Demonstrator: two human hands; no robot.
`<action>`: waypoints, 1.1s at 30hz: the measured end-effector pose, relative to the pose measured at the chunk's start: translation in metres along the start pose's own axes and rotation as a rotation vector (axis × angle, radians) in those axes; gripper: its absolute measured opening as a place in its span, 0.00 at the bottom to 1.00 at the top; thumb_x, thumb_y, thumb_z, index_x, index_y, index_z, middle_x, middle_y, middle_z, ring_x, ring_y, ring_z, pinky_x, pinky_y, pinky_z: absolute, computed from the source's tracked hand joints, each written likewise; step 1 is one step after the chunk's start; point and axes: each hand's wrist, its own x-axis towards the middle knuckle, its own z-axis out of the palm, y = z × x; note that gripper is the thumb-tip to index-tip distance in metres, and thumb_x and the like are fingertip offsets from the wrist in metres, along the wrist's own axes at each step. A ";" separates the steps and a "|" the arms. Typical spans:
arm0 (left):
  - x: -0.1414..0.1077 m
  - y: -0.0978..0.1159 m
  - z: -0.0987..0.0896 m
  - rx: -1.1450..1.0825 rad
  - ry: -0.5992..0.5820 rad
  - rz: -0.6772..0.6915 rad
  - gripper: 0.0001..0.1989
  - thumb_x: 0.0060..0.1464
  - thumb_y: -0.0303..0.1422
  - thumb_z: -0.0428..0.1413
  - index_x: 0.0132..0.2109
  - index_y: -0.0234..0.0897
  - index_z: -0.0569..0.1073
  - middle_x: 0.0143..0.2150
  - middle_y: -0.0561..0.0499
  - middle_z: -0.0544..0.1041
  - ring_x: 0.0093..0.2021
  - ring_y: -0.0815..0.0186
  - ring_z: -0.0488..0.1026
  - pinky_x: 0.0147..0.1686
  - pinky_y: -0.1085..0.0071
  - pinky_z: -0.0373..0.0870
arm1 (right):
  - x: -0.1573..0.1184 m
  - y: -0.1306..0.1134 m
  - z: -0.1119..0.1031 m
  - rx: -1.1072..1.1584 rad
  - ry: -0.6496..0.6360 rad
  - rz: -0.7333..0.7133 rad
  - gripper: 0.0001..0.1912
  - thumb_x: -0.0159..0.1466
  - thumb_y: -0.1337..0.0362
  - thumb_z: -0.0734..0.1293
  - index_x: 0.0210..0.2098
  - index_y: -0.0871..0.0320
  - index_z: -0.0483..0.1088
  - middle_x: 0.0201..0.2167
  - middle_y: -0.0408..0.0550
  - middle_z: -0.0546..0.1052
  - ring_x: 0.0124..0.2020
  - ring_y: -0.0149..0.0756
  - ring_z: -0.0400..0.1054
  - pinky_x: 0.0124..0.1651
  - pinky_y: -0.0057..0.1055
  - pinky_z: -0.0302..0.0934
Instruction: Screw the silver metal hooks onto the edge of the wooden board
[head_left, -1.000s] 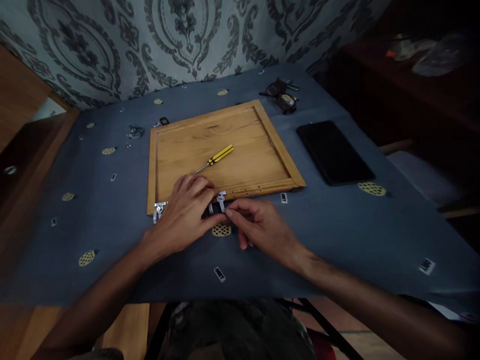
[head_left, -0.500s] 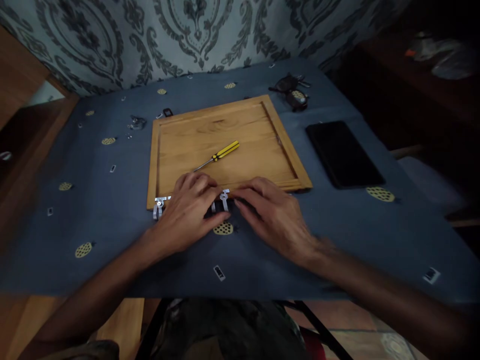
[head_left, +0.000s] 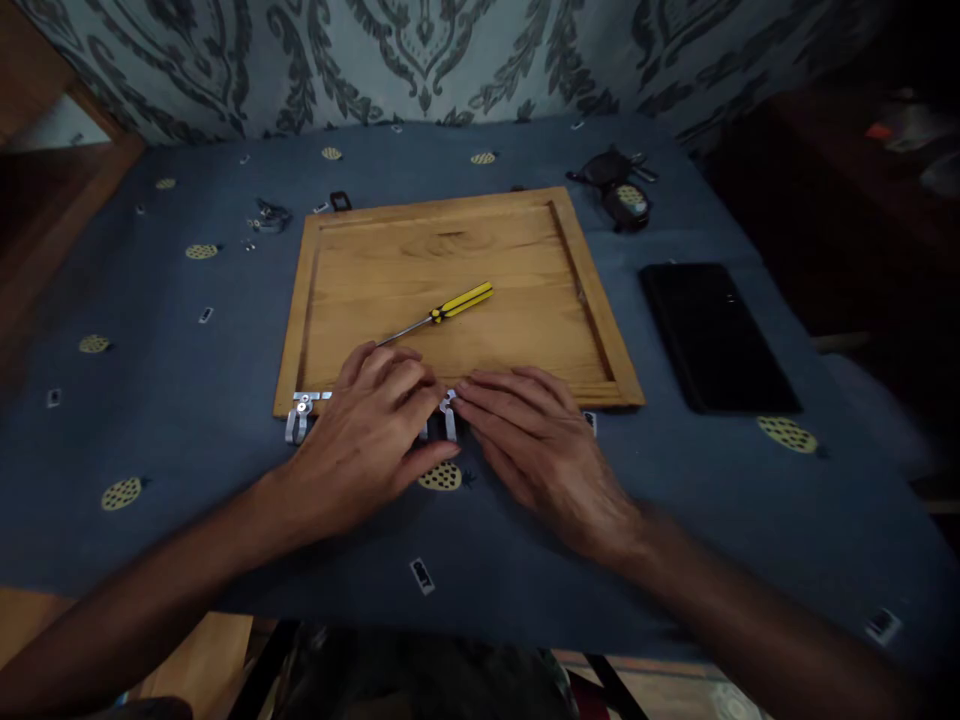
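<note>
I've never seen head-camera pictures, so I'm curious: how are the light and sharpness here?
Head view: dim, the far right side nearly black; head view: the yellow screwdriver looks fairly crisp, but the forearms soften toward the edges; head view: the left metal fitting catches bright light, while the black slab shows little detail.

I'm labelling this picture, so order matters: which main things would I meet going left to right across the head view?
Loose metal parts, left silver fitting, left hand, right silver fitting, right hand, black flat device.
</note>
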 end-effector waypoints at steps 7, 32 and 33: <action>0.001 0.002 0.000 -0.018 -0.033 -0.022 0.17 0.66 0.43 0.55 0.51 0.33 0.75 0.51 0.43 0.78 0.58 0.52 0.69 0.62 0.49 0.65 | -0.002 0.001 -0.001 0.028 -0.022 0.013 0.20 0.70 0.71 0.64 0.59 0.54 0.74 0.54 0.51 0.82 0.58 0.43 0.74 0.64 0.48 0.63; 0.000 0.004 0.000 0.023 -0.058 -0.040 0.20 0.67 0.44 0.52 0.56 0.33 0.72 0.55 0.42 0.77 0.61 0.50 0.68 0.65 0.45 0.59 | -0.002 -0.002 -0.005 0.000 -0.042 0.010 0.15 0.71 0.71 0.64 0.53 0.56 0.76 0.52 0.50 0.83 0.57 0.43 0.72 0.66 0.50 0.58; -0.001 0.004 0.001 0.031 -0.055 -0.048 0.21 0.67 0.45 0.53 0.56 0.33 0.72 0.56 0.42 0.76 0.61 0.50 0.67 0.65 0.44 0.59 | -0.002 -0.002 -0.005 -0.003 -0.047 0.012 0.15 0.70 0.71 0.64 0.53 0.56 0.76 0.52 0.49 0.82 0.58 0.43 0.72 0.66 0.51 0.57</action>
